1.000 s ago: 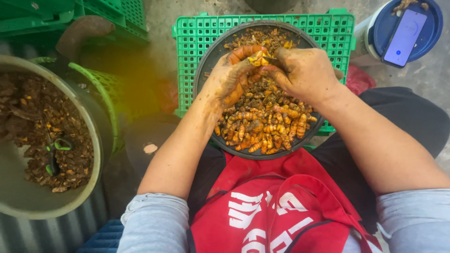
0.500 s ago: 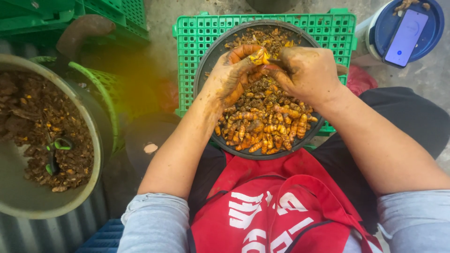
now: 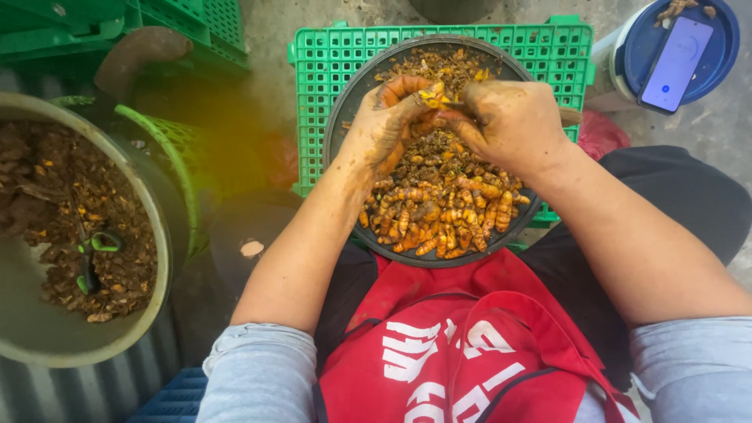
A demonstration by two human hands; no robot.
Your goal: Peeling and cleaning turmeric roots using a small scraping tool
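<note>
**Two hands meet over one dark pan of orange roots**

The left hand point(image 3: 388, 125) and right hand point(image 3: 509, 121) close together over the far half of a round dark pan point(image 3: 345, 117), both pinching a small yellow-orange root piece point(image 3: 432, 95) between their fingertips — a narrow, tight hold, with the piece above the heap. The pan holds a pile of orange roots point(image 3: 446, 215), too many to count, heaped toward the near rim and mixed with brown scraps farther in. The pan sits on one green plastic crate point(image 3: 313, 70), its near edge overhanging toward a red apron point(image 3: 462, 352). Little free room shows inside the rim — only a bare strip at the left wall. To the left stands one large bowl point(image 3: 47, 345) of brown peelings. At the top right, one phone point(image 3: 677, 63) lies on a blue lid point(image 3: 717, 59).
</note>
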